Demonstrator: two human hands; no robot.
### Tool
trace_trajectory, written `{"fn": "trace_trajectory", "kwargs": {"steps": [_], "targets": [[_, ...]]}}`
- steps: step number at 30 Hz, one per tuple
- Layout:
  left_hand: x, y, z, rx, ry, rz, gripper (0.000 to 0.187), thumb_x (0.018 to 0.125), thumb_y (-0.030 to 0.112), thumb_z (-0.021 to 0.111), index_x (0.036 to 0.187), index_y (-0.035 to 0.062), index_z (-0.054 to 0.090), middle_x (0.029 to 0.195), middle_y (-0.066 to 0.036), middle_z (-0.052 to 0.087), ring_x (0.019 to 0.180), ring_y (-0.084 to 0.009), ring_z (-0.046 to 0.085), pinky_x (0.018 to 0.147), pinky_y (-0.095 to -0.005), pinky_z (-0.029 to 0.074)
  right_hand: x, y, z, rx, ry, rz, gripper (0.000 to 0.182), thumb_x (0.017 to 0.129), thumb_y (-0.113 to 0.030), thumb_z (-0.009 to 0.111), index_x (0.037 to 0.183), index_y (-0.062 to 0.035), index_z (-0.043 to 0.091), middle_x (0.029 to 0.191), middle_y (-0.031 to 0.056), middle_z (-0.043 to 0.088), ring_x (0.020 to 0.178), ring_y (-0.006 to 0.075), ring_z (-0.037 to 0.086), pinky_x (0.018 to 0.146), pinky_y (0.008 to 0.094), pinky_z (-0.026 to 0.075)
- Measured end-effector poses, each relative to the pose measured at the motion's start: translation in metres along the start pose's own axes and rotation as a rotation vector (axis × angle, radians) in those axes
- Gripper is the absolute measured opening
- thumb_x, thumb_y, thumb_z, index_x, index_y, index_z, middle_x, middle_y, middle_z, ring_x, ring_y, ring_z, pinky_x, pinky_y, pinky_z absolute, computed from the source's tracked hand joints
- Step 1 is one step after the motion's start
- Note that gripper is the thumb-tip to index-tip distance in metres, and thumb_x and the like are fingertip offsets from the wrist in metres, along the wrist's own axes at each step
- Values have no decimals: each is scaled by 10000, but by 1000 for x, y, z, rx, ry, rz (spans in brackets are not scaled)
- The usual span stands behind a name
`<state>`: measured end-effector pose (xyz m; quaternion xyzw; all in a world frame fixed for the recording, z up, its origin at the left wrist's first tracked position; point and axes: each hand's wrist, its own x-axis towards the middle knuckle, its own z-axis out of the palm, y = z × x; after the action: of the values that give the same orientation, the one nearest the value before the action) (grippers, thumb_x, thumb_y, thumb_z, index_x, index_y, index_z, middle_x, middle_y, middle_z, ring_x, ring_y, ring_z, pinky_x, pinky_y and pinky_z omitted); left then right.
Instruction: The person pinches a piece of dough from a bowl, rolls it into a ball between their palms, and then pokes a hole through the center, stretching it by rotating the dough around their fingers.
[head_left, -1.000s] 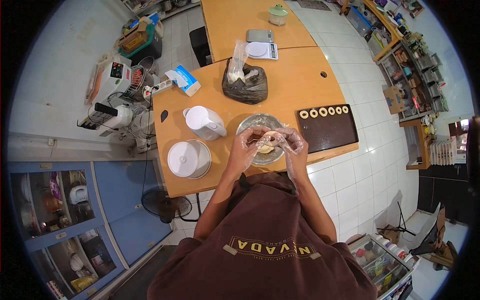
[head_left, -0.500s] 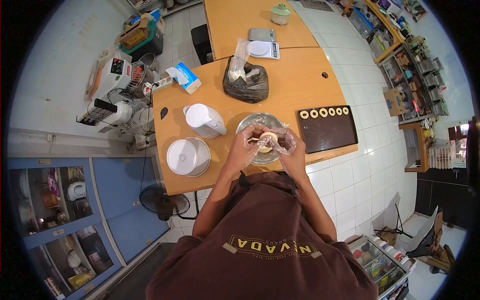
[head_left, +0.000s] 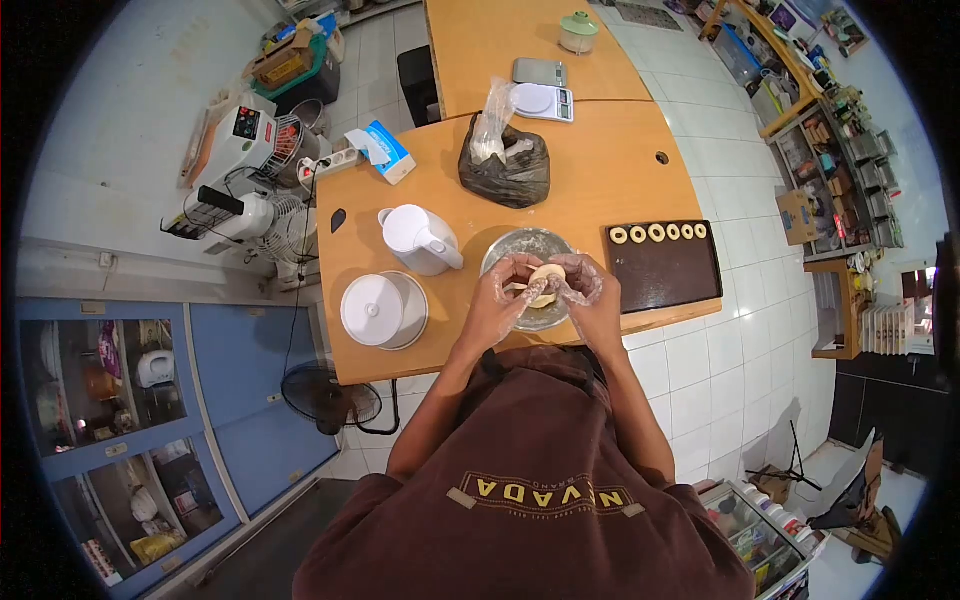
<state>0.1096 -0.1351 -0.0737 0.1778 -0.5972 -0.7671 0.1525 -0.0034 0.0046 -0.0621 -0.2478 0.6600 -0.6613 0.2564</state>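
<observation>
Both of my hands, dusted with flour, are together over a metal bowl [head_left: 498, 247]. My left hand [head_left: 503, 300] and my right hand [head_left: 595, 298] pinch one small pale dough ring [head_left: 548, 271] between their fingertips. More pale dough [head_left: 541, 298] shows below the fingers, inside the bowl. To the right of the bowl lies a dark baking tray [head_left: 664, 272], with a row of several dough rings [head_left: 656, 233] along its far edge.
A white pitcher [head_left: 418, 240] and a round white container [head_left: 372, 310] stand left of the bowl. Beyond are a black plastic bag [head_left: 505, 178], a tissue box [head_left: 390, 155], two scales [head_left: 542, 102] and a green-lidded jar [head_left: 578, 35]. The wooden table [head_left: 600, 150] ends near my body.
The view has shifted slightly, so the table and its objects appear a little further right. My hands still hold the dough ring over the bowl, with the fingers slightly moved.
</observation>
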Motion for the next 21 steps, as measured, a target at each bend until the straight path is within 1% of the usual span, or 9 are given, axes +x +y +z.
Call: {"fn": "trace_trajectory", "kwargs": {"steps": [2,6,8,9,11,14,15,18,21], "targets": [[2,3,0,26,11,59,270,984,-6,674,1247,-13,613,1154,-83,674,1064,-131,652,938,-292,541,0,-2,1,-43,-50,27,281,928,41,716,1206,41,676,1053,121,758,974,158,734,876,308,581],[3,9,6,-2,99,26,284,990,-3,669,1267,-20,609,1161,-86,674,1072,-132,650,957,-294,534,0,-2,4,-43,-95,52,274,947,22,713,1215,42,660,1081,111,748,1001,160,720,890,311,577],[1,7,9,-41,120,61,290,997,3,666,1279,-24,604,1165,-86,673,1075,-133,650,962,-289,531,1,-10,4,89,-51,110,278,961,7,712,1230,36,652,1107,102,740,1018,161,712,898,312,575],[1,8,9,-32,90,58,300,992,4,659,1286,-19,605,1160,-82,678,1072,-135,647,964,-294,521,1,-14,4,155,-30,139,280,968,0,712,1238,33,647,1120,98,736,1026,161,708,901,313,574],[0,12,8,-15,32,52,320,982,7,647,1299,-9,606,1149,-72,688,1068,-139,643,968,-303,499,3,-13,0,184,0,90,291,976,-9,711,1256,30,639,1142,95,726,1031,162,702,906,313,574],[2,3,11,-3,-8,31,343,976,-14,612,1318,-18,597,1174,-89,686,1081,-145,642,978,-306,499,2,-8,0,201,-1,37,298,981,-14,710,1266,31,635,1151,101,720,1035,162,698,914,315,575],[2,3,12,1,-7,45,339,981,-16,624,1318,-21,593,1186,-93,681,1085,-145,648,976,-305,512,2,-8,0,203,-7,22,299,981,-14,710,1267,32,635,1150,104,719,1036,162,697,917,317,575],[5,3,9,40,-3,84,333,989,-24,646,1316,-29,585,1219,-106,670,1094,-148,660,973,-302,538,-1,-9,-2,230,-61,75,301,979,-15,713,1266,32,635,1164,106,715,1054,162,691,933,321,570],[5,-1,4,90,8,102,324,984,-30,640,1303,-29,584,1224,-110,668,1094,-153,663,978,-303,541,-1,-11,-3,157,-94,100,319,978,-18,716,1283,29,634,1180,103,709,1075,159,681,942,323,564]]}}
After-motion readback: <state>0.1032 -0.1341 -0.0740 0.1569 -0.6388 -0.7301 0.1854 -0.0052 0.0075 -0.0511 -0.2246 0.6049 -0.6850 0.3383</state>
